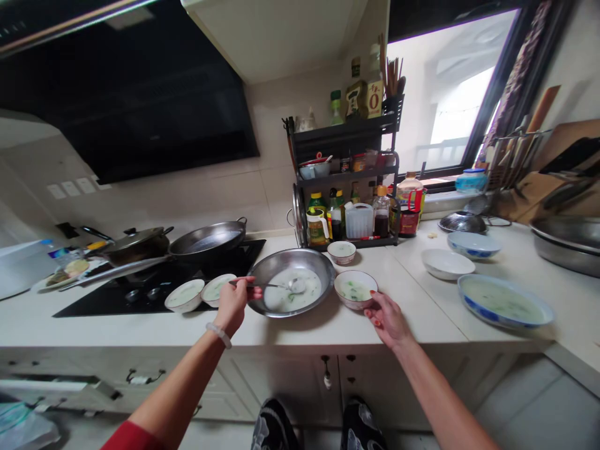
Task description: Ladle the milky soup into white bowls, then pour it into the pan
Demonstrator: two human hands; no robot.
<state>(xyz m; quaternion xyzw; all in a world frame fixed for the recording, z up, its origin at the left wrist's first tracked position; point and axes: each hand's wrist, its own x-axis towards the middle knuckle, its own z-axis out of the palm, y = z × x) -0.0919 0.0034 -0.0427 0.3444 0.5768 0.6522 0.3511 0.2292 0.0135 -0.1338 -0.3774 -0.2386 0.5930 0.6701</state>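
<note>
Ladle (281,286) dips mid-basin (323,269); right fingers (375,309) touch bowl (355,290) rim.

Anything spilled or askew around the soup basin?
Nothing stands out. The left hand holds a metal ladle in the round steel basin of pale soup; the right hand touches an upright small pink-rimmed bowl.

A ladle (276,286) is being held by the left hand (232,304), its bowl resting in the white soup inside the metal basin (291,281). A small bowl (355,289) just beside the basin is being touched by the right hand (387,318).
</note>
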